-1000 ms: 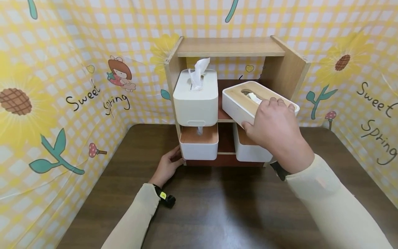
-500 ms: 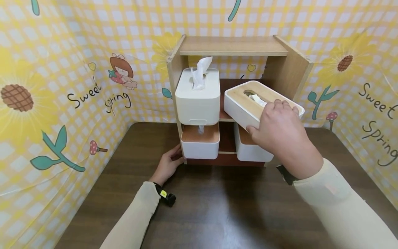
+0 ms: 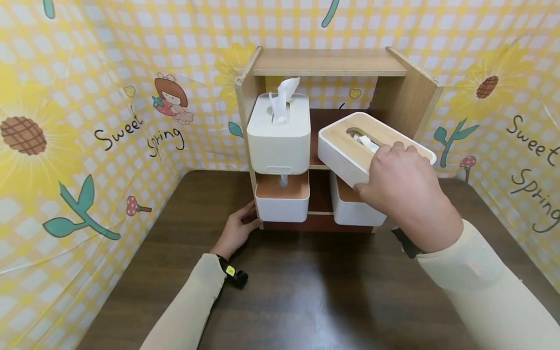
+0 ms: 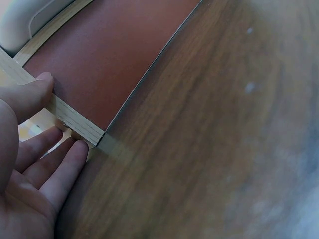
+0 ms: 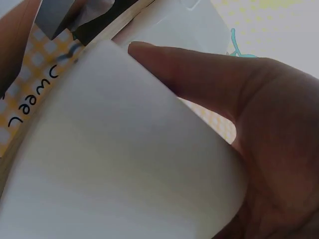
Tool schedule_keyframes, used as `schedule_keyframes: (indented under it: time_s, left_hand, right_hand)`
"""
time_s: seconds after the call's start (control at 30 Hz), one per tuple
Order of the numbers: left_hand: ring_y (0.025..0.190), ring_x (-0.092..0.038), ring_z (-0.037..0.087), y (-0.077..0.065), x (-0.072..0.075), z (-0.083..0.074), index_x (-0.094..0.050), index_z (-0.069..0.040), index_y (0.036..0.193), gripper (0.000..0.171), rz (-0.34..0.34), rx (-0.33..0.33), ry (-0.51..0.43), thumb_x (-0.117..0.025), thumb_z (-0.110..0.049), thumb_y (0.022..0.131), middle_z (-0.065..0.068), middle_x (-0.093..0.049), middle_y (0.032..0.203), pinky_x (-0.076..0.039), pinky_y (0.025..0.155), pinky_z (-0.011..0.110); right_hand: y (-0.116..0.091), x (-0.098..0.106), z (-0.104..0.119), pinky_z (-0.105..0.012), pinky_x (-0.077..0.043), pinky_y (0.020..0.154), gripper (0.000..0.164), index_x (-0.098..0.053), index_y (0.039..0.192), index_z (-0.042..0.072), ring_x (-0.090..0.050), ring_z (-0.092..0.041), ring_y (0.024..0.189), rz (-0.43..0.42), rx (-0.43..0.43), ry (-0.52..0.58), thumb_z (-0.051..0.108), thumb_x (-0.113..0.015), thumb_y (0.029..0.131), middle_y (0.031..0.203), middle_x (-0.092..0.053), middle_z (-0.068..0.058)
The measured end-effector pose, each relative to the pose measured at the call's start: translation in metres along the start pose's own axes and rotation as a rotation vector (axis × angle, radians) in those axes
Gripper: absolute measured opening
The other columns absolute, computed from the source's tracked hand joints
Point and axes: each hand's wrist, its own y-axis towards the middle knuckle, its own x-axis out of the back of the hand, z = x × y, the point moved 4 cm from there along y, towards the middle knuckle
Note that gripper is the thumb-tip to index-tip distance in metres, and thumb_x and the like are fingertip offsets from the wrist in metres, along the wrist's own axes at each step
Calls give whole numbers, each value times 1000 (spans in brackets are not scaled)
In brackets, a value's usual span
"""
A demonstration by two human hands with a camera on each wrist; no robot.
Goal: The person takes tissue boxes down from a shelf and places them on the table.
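My right hand [image 3: 407, 192] grips a long white tissue box [image 3: 343, 154] with a light wooden lid, fingers over the top and thumb along the near side. The box slants before the right half of the wooden shelf [image 3: 330, 62], a tissue poking from its slot. In the right wrist view, the white wall of the box [image 5: 119, 149] fills the middle, and my thumb lies along its edge. My left hand [image 3: 238, 231] holds the shelf's lower left corner. Thumb and fingers sit on either side of the side panel [image 4: 75, 117] in the left wrist view.
A cream tissue box [image 3: 277, 151] with a raised tissue stands on the shelf's left. Below are two white boxes with brown wooden tops, one left [image 3: 281, 209] and one right [image 3: 355, 214]. A dark wooden table [image 3: 288, 291] carries the shelf; a yellow checked cloth [image 3: 131, 43] surrounds it.
The right hand has shifted the wooden-lidded tissue box a little to the right. My left hand stays at the shelf's corner.
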Motion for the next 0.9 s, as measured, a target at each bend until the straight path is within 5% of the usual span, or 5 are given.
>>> schedule_keyframes:
  time_s: [0.27,0.57,0.7,0.9]
  left_hand:
    - [112,-59,23,0,0,-3,-49,-15,144,58,5,2,4,-71,-12,91,11,-64,124,-49,87,36]
    - [112,-58,29,-12,2,-40,-47,-2,143,56,29,-2,7,-68,-6,91,19,-62,124,-48,89,43]
    - [112,-58,29,-12,3,-40,-46,-2,144,57,33,10,14,-68,-6,91,19,-61,126,-49,88,37]
    - [114,-57,28,-3,1,-11,-46,-8,145,58,19,22,15,-69,-9,92,16,-61,127,-48,89,38]
  right_hand:
    - [-4,1,-2,-49,-41,51,45,-53,77,-11,-51,-41,61,-12,37,-13,30,-71,69,70,-45,-20]
    - [-14,0,-7,-48,-40,53,40,-47,68,-1,-47,-36,66,-40,76,-33,32,-70,68,69,-43,-15]
    - [-18,0,-9,-49,-39,53,42,-47,68,-2,-49,-37,67,-119,117,-37,31,-71,67,70,-42,-15]
    - [-22,0,-14,-50,-38,56,43,-46,66,-2,-49,-37,66,-191,184,-14,28,-76,64,71,-41,-16]
